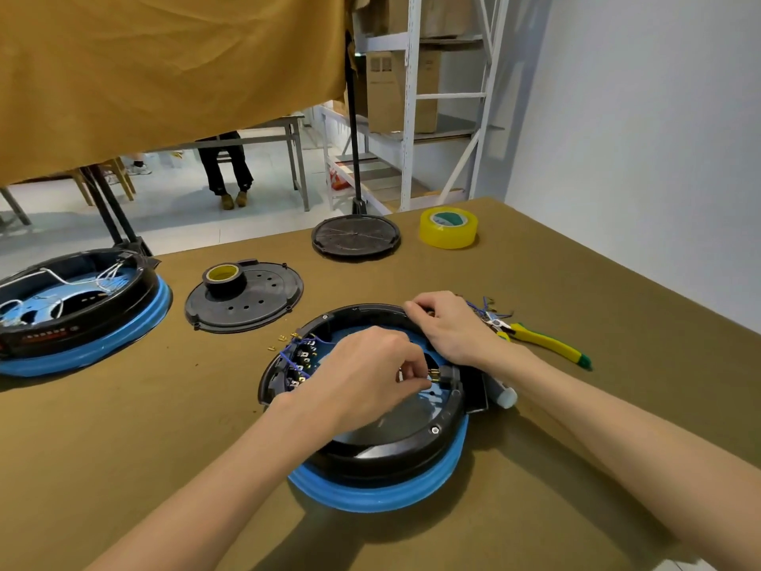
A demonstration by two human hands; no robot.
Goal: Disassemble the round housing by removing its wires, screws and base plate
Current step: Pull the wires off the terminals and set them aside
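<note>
On the brown counter [535,282], my left hand [362,372] reaches into the round housing [370,438] at centre, fingers [407,370] pinched narrow on a brass terminal [433,375]. My right hand [449,327] curls over the housing's far rim. Yellow-handled pliers [539,340] lie just right; bare counter stretches along the near edge.

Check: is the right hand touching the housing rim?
Touching. The head view shows the right hand lying over the far rim of the housing, fingers curled on its edge, with no gap visible.
</note>
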